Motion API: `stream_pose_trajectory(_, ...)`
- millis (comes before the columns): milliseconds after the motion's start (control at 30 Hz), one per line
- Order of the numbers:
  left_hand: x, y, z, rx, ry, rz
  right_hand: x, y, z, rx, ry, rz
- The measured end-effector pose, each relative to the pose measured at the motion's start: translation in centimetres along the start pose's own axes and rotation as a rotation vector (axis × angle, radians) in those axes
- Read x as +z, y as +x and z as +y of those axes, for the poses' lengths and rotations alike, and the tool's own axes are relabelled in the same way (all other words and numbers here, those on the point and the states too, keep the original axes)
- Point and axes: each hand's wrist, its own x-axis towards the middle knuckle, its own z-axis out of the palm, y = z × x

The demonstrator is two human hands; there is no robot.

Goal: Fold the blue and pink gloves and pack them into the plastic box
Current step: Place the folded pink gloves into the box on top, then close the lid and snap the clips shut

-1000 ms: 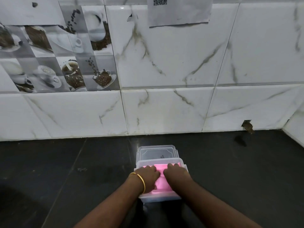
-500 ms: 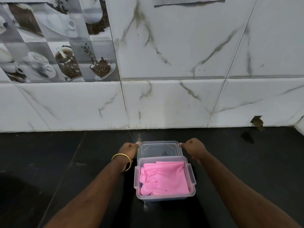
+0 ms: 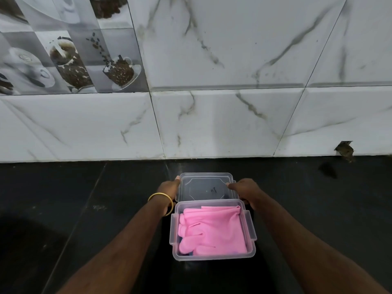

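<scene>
A black, glossy counter (image 3: pixel 63 209) is shown below a wall (image 3: pixel 233 115) of white veined tiles, hard and smooth. On the counter stands the box (image 3: pixel 251 236), a rectangular tub of clear, thin plastic with rounded corners and clip tabs at its short sides; it is judged light, fairly stiff and somewhat slippery. Just behind it, touching its far rim, lies the lid (image 3: pixel 206 185), flat, clear and embossed with a panel outline; it is judged light and slightly flexible, best taken at its two short edges. The lid is grasped there by both hands: its left edge is pinched by the left hand (image 3: pixel 168 187), its right edge by the right hand (image 3: pixel 244 188). Inside the box the pink gloves (image 3: pixel 212 230) are seen folded flat, soft, matte and rubbery, with their fingers toward the left wall. A sliver of blue is glimpsed beneath them; the blue gloves are otherwise hidden. A gold bangle (image 3: pixel 162 201) is worn on the left wrist.
</scene>
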Motion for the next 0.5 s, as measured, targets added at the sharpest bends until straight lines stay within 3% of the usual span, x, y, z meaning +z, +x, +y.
stream_pose_trajectory(300, -1.0, -4.9, 3.9, 0.186, -0.199, 0.116, -1.5, -4.2, -2.3, -0.276, 0.294, 0.098)
stream_pose_trajectory(500, -2.3, -10.2, 5.5, 0.254, -0.484, 0.190, -2.9, -8.7, -3.4, -0.369, 0.573, 0.160)
